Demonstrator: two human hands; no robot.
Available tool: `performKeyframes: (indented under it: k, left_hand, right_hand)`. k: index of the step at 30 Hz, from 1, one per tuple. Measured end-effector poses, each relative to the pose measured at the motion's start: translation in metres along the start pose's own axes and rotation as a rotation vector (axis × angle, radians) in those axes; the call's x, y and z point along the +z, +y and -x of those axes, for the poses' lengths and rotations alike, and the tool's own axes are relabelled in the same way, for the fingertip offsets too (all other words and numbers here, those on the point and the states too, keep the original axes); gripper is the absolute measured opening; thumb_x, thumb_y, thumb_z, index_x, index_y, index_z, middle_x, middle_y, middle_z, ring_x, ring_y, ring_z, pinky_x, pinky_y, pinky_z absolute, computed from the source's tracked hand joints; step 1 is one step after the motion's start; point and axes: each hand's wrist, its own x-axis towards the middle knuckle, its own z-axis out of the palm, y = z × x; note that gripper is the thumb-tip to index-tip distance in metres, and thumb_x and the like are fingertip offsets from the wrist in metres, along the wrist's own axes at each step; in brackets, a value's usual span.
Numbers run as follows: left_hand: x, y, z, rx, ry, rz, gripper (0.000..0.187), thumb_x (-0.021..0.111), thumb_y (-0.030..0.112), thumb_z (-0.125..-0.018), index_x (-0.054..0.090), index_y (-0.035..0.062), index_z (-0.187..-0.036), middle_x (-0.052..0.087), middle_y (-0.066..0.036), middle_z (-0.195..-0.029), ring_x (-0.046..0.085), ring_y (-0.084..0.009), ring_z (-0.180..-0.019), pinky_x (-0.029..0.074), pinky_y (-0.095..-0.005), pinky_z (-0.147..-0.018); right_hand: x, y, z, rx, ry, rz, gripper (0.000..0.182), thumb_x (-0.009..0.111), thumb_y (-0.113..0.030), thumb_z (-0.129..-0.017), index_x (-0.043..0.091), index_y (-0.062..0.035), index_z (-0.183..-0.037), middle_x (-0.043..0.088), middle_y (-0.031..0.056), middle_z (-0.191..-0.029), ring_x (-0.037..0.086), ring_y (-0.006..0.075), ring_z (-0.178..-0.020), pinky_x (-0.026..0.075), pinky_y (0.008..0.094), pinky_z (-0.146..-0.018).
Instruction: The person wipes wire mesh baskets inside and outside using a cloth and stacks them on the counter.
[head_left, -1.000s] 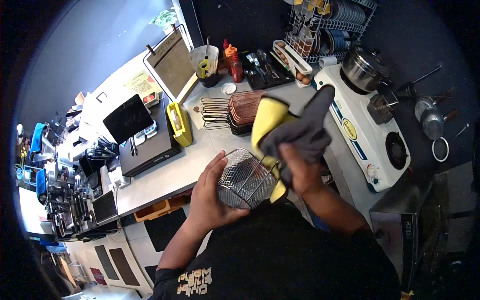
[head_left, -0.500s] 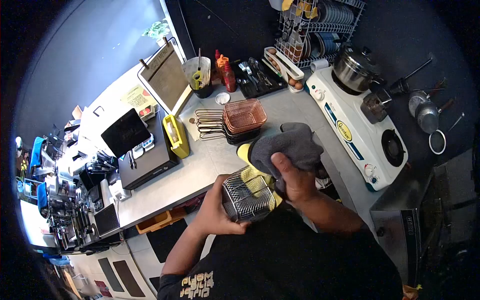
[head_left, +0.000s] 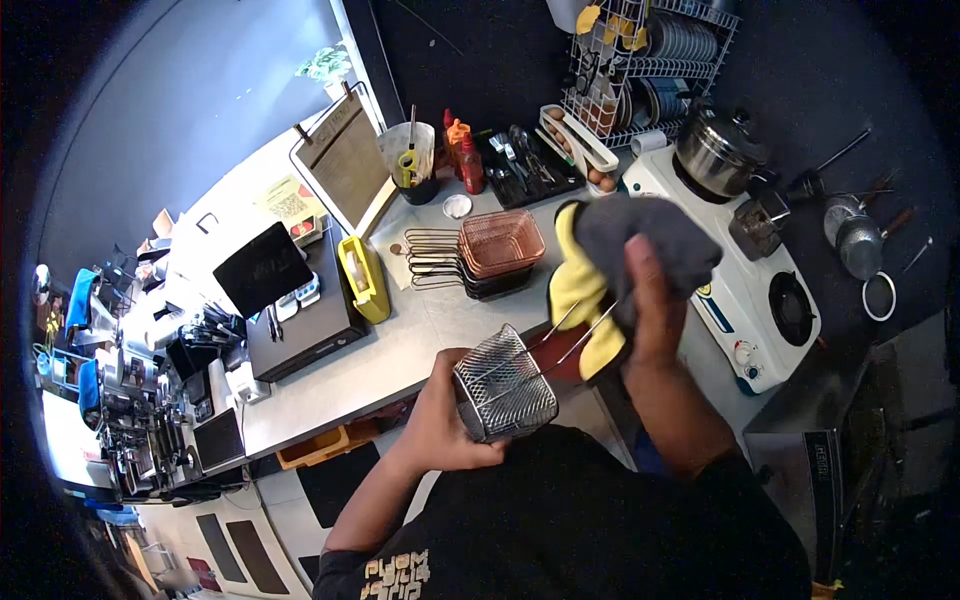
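Note:
A small silver wire mesh fry basket [head_left: 507, 388] is in my left hand [head_left: 445, 425], thumb and fingers closed round its sides. Its wire handle reaches up and right toward the cloth. My right hand [head_left: 655, 320] grips a thick grey and yellow cloth [head_left: 650, 245], which covers the far end of that handle. The thumb lies on the grey side, while the yellow side hangs down over the wires. Beyond the cloth, on the counter, stands a stack of copper and black fry baskets [head_left: 502, 243], handles pointing left.
A white gas stove [head_left: 715, 310] bears a lidded steel pot [head_left: 718, 150] at right. Along the back are a cutlery tray [head_left: 525, 165], red sauce bottles [head_left: 470, 165] and a dish rack [head_left: 650, 55]. A yellow tape dispenser [head_left: 362, 280] sits beside a black cash drawer [head_left: 310, 330].
My right hand and the cloth have moved up and right, off the basket's mesh and along its handle. The left hand still holds the basket in nearly the same place.

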Motion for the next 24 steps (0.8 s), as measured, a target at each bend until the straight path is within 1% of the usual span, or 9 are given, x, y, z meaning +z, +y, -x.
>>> performKeyframes:
  k: [3, 7, 9, 11, 16, 19, 20, 21, 24]
  left_hand:
    - [-0.003, 0.004, -0.002, 0.054, 0.078, 0.002, 0.094, 0.082, 0.026, -0.054, 0.031, -0.0020, -0.127, 0.057, -0.019, -0.109, 0.060, -0.0278, -0.101, 0.046, -0.0372, -0.092]
    - [-0.007, -0.015, 0.001, 0.027, -0.001, 0.040, 0.094, 0.084, 0.031, -0.054, 0.034, 0.0011, -0.129, 0.059, -0.022, -0.111, 0.063, -0.0346, -0.103, 0.048, -0.0394, -0.091]
    - [-0.015, -0.007, 0.001, 0.037, 0.006, -0.072, 0.098, 0.084, 0.033, -0.056, 0.032, 0.0010, -0.132, 0.060, -0.023, -0.110, 0.063, -0.0359, -0.104, 0.047, -0.0399, -0.092]
    - [-0.017, 0.000, 0.000, 0.058, 0.076, -0.098, 0.100, 0.084, 0.034, -0.057, 0.030, 0.0005, -0.134, 0.061, -0.023, -0.109, 0.063, -0.0363, -0.103, 0.048, -0.0405, -0.091]
    - [-0.021, -0.008, 0.004, 0.059, -0.076, 0.345, 0.106, 0.085, 0.026, -0.059, 0.025, -0.0007, -0.142, 0.047, -0.018, -0.133, 0.050, -0.0244, -0.120, 0.038, -0.0365, -0.103]
    - [-0.012, -0.019, 0.024, -0.157, -0.130, 0.890, 0.113, 0.085, 0.023, -0.058, 0.018, -0.0019, -0.146, 0.045, -0.015, -0.136, 0.049, -0.0231, -0.123, 0.037, -0.0364, -0.105]
    - [-0.006, -0.025, 0.029, -0.198, -0.030, 0.961, 0.109, 0.083, 0.020, -0.059, 0.022, -0.0025, -0.147, 0.049, -0.014, -0.134, 0.051, -0.0231, -0.122, 0.038, -0.0368, -0.107]
    - [-0.010, -0.018, 0.025, -0.178, -0.019, 1.092, 0.099, 0.083, 0.020, -0.058, 0.035, -0.0025, -0.142, 0.055, -0.015, -0.130, 0.054, -0.0250, -0.121, 0.040, -0.0391, -0.107]
    - [-0.006, -0.033, 0.026, -0.028, 0.084, 1.198, 0.088, 0.081, 0.025, -0.061, 0.044, -0.0041, -0.136, 0.057, -0.018, -0.130, 0.058, -0.0287, -0.118, 0.044, -0.0414, -0.104]
  right_hand:
    - [0.015, 0.054, 0.037, -0.384, -0.271, 0.294, 0.050, 0.072, -0.021, -0.083, 0.050, 0.0000, -0.122, 0.053, 0.0125, -0.122, 0.054, 0.0219, -0.113, 0.045, 0.0383, -0.097]
    - [0.020, 0.011, 0.009, -0.267, -0.317, 0.325, 0.032, 0.065, -0.016, -0.089, 0.060, 0.0017, -0.115, 0.066, 0.0107, -0.108, 0.064, 0.0217, -0.098, 0.050, 0.0370, -0.092]
    - [0.022, 0.013, 0.003, -0.076, -0.195, -0.050, 0.024, 0.058, -0.014, -0.093, 0.064, 0.0015, -0.110, 0.067, 0.0129, -0.108, 0.066, 0.0232, -0.098, 0.051, 0.0377, -0.092]
    - [0.021, 0.030, 0.008, -0.405, -0.261, 0.274, 0.026, 0.062, -0.016, -0.091, 0.063, 0.0009, -0.111, 0.064, 0.0155, -0.114, 0.064, 0.0246, -0.104, 0.050, 0.0401, -0.094]
    - [0.025, 0.042, 0.013, -0.300, -0.648, 0.318, 0.049, 0.068, -0.040, -0.087, 0.060, -0.0021, -0.117, 0.060, 0.0154, -0.118, 0.058, 0.0288, -0.111, 0.043, 0.0412, -0.100]
    - [-0.035, 0.118, -0.006, -0.313, -0.694, 0.255, 0.060, 0.055, -0.040, -0.094, 0.042, 0.0045, -0.131, 0.052, 0.0199, -0.127, 0.051, 0.0314, -0.120, 0.036, 0.0425, -0.105]
    - [-0.019, 0.134, 0.002, -0.551, -0.624, 0.403, 0.050, 0.056, -0.032, -0.094, 0.047, 0.0054, -0.126, 0.056, 0.0204, -0.121, 0.055, 0.0321, -0.114, 0.039, 0.0438, -0.102]
    - [-0.009, 0.116, 0.004, -0.588, -0.669, 0.470, 0.045, 0.055, -0.026, -0.095, 0.047, 0.0072, -0.125, 0.057, 0.0214, -0.117, 0.056, 0.0338, -0.111, 0.041, 0.0436, -0.099]
    - [0.008, 0.082, 0.005, -0.658, -0.812, 0.617, 0.035, 0.051, -0.013, -0.095, 0.047, 0.0111, -0.121, 0.060, 0.0234, -0.111, 0.059, 0.0375, -0.103, 0.047, 0.0421, -0.091]
